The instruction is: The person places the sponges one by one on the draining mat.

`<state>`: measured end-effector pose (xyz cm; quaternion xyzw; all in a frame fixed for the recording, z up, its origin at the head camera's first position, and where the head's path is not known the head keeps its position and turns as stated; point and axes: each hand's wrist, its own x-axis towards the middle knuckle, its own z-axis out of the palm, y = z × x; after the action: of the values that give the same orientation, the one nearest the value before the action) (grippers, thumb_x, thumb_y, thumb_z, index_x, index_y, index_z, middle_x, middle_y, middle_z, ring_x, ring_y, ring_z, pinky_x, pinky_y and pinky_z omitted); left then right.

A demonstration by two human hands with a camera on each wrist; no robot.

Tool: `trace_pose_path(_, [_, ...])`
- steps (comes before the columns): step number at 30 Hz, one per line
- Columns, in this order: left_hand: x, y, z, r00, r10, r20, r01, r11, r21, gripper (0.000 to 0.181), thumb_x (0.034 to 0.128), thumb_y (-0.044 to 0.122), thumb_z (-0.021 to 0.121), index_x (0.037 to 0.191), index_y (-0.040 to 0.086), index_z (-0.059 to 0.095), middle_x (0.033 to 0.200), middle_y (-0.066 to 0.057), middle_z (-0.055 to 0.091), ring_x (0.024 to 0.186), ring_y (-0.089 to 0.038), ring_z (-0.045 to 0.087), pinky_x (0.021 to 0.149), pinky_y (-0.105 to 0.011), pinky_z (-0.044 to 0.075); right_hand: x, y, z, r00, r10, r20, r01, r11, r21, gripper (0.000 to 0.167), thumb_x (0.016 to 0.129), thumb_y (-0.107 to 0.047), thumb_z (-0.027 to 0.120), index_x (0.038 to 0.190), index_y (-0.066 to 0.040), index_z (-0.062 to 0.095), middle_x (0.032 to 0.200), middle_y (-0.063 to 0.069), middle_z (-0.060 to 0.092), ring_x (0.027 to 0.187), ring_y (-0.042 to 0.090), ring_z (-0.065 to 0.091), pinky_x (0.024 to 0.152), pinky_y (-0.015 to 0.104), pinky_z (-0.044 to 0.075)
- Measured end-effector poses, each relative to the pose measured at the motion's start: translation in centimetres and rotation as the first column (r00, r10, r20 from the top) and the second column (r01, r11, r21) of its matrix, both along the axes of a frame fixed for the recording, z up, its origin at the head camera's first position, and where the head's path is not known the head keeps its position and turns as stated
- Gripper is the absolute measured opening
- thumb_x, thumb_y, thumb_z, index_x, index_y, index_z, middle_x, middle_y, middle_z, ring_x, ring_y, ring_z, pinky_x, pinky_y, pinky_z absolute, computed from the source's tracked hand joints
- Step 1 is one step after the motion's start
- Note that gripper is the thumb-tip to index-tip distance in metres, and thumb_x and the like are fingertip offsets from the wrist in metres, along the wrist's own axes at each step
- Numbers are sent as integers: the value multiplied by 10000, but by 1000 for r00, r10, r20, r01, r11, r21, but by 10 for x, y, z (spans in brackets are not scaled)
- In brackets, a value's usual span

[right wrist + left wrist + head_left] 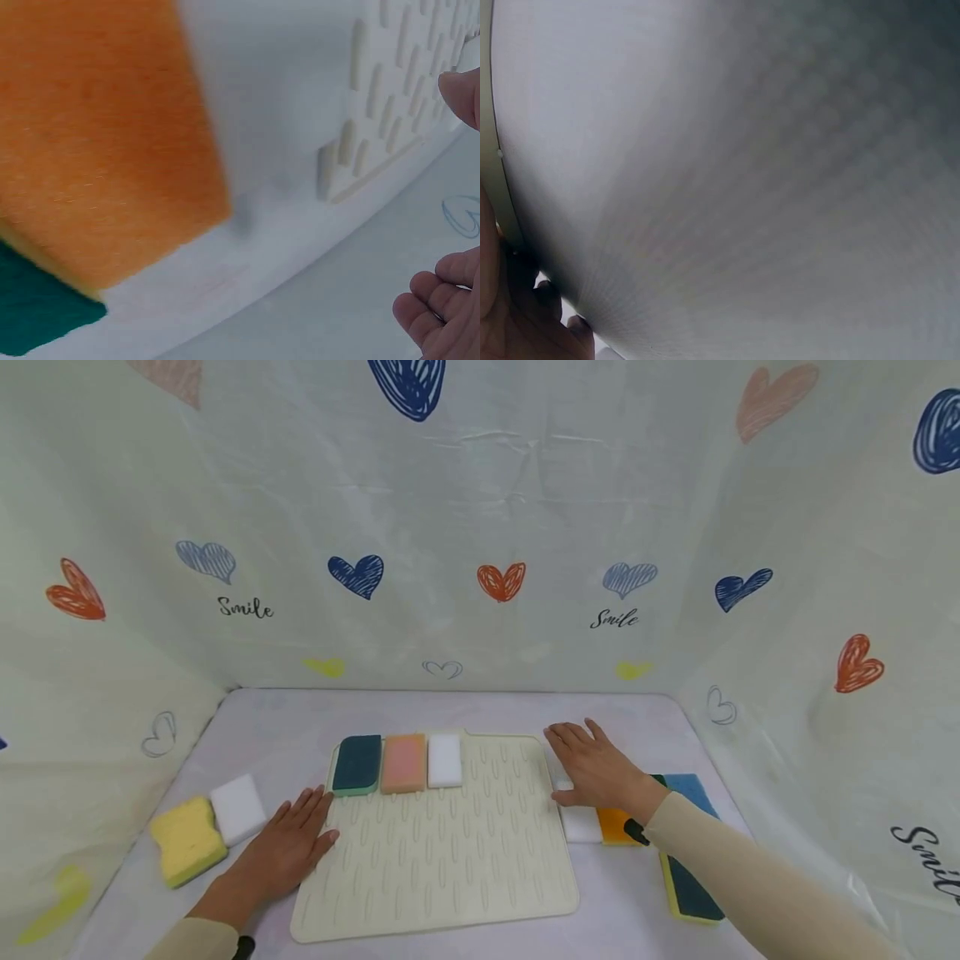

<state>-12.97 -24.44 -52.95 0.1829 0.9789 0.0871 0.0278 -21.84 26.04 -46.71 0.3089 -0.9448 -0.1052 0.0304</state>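
Observation:
A cream ridged mat (450, 852) lies flat on the table. Along its back left edge sit a dark green sponge (357, 762), a pink-and-orange sponge (404, 763) and a white sponge (445, 760) in a row. My left hand (287, 845) lies at the mat's left edge, fingers straight, fingertips near the green sponge. In the left wrist view only part of that hand (532, 319) shows beside a blurred pale surface. My right hand (596, 768) is spread by the mat's back right corner, partly covering white sponge material (581, 825); contact cannot be told. Neither hand holds anything.
Left of the mat lie a yellow wavy-sided sponge (187, 839) and another white sponge (238, 810). At the right are an orange sponge (617, 827), a blue sponge (692, 789) and a dark green-and-yellow sponge (693, 891), partly behind my right forearm. Heart-printed sheeting (502, 527) surrounds the table.

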Motion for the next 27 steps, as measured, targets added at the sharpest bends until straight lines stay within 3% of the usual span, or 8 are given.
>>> trace_pose_path(12, [-2,-2,-5,1000,7,21,-7,1000,0,696,1107,411,528,1581,-77,386,1653,-294,366,1537,-495,337,1208,-672,321,31,47,-16,998,14,69,-15,1000,19,1158,795,-760,777,1591,-7,402,1588,154,484,1457,348,472,1232,668,296])
trace_pose_path(27, [-3,-3,-8,1000,3,2,-3,1000,-5,700,1100,415,540,1577,-77,395,1645,-296,380,1527,-496,355,1195,-675,336,36,55,-36,998,32,57,-31,999,-18,1237,707,-830,766,1558,7,441,1534,158,525,1425,355,503,1209,678,326])
